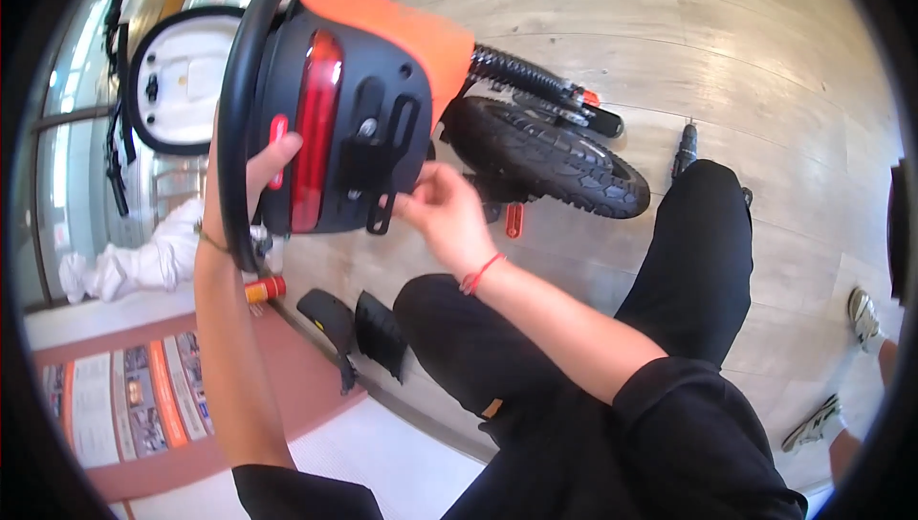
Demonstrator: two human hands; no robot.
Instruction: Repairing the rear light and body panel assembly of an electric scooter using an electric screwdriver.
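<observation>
The rear unit (352, 80) of a small vehicle, orange shell with black end face, stands directly in front of the person, left of the knobbly tyre (555, 158). The left hand (261, 168) holds the unit's left side, thumb on the end face at the small red strip (278, 128), remaining fingers hidden; this grip appears to steady the assembly. The right hand (448, 219) is narrowed, thumb and fingertips together at the near end of the black slotted bracket (368, 168). Whether a small fastener is pinched there cannot be told. The bracket sits right of the red tail light (314, 142), its face toward the person, presumably for direct access.

On the floor, a slim dark tool (685, 149) lies to the right, apparently within reach beside the knee. A curved black part (325, 313) and a black flap (381, 336) lie side by side to the near left, seemingly set apart from the work.

Markings: the display panel (94, 405) at near left carries printed blocks, too small to read. No brand is legible on the end face.
</observation>
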